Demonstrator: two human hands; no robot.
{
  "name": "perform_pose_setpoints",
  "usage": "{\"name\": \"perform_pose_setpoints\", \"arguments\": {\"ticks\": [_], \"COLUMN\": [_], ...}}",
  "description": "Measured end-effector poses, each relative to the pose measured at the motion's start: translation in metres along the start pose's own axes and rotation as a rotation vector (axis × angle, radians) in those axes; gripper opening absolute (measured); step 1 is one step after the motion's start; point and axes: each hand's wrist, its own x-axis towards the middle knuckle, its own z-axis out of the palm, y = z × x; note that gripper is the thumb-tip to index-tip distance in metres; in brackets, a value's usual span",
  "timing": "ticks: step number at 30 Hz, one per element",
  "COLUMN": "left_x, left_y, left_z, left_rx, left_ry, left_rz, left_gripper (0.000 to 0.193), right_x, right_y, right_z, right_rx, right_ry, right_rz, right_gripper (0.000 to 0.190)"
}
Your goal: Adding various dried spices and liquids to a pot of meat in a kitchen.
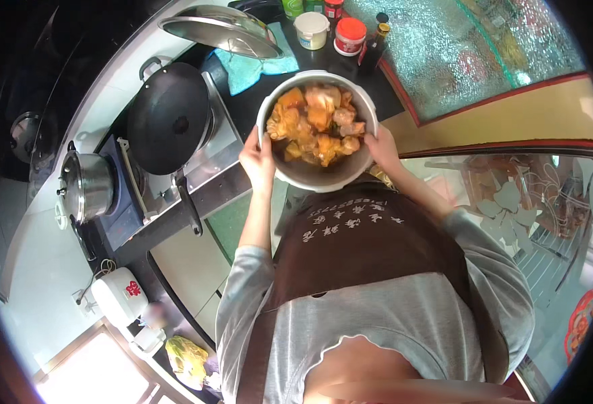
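Note:
Between both hands I hold a round, light-grey metal pot (321, 177) with chunks of browned, sauce-coated meat (321, 123) inside. My left hand (257, 156) grips the rim on the left side. On the opposite side, my right hand (383, 149) has its thumb over the rim and its fingers partly hidden beneath. The pot is in front of my brown apron (362, 237), which bears writing. Dark liquid shows around the meat at the bottom.
A black wok (170, 121) sits on the gas stove (220, 131). Left of it stands a steel pressure cooker (86, 184). A domed metal lid (220, 33) lies by a turquoise cloth (261, 65). Jars, including a red-lidded one (350, 38), and a dark sauce bottle (372, 50) stand behind.

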Motion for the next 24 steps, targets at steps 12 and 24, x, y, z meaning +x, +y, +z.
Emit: {"name": "perform_pose_setpoints", "arguments": {"ticks": [12,24], "left_x": [-0.002,0.0], "left_y": [0.016,0.016], "left_z": [0.001,0.005], "left_rx": [-0.077,-0.049], "left_ry": [-0.03,-0.083], "left_rz": [0.072,-0.004], "left_gripper": [0.038,0.034], "right_x": [0.004,0.004], "right_y": [0.023,0.008], "right_z": [-0.001,-0.011], "right_rx": [-0.087,-0.195], "right_ry": [0.149,0.03], "right_rz": [-0.153,0.118], "right_gripper": [0.039,0.04]}}
